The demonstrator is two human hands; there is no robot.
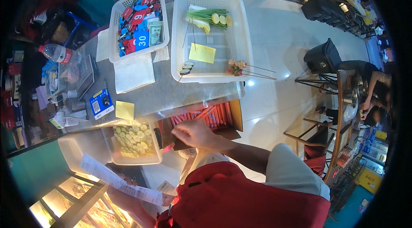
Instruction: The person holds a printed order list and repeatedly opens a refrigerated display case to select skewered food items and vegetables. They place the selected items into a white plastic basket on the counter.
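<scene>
My left hand (125, 195), at the lower left, holds a long printed paper receipt (119, 181) stretched across it. My right hand (194, 134) hovers before an open cardboard box (236, 117) of red-wrapped sticks (222, 115); its fingers are curled and its palm is hidden. To its left, a plastic tub (135, 162) contains skewered pale round slices (135, 136). On the metal counter (167, 91) stands a white plastic basket (246, 41) with green stalks (206, 14), dark-edged slices (186, 67), meat skewers (236, 68) and a yellow note (202, 53).
Another basket (112, 39) is full of numbered red and blue tags (138, 18). Paper sheets (133, 73), a payment-code card (102, 104) and a bottle (58, 53) share the counter. Lit food compartments (77, 202) stand lower left. At right are a bin (322, 56), a wooden table (341, 99) and a person (373, 89).
</scene>
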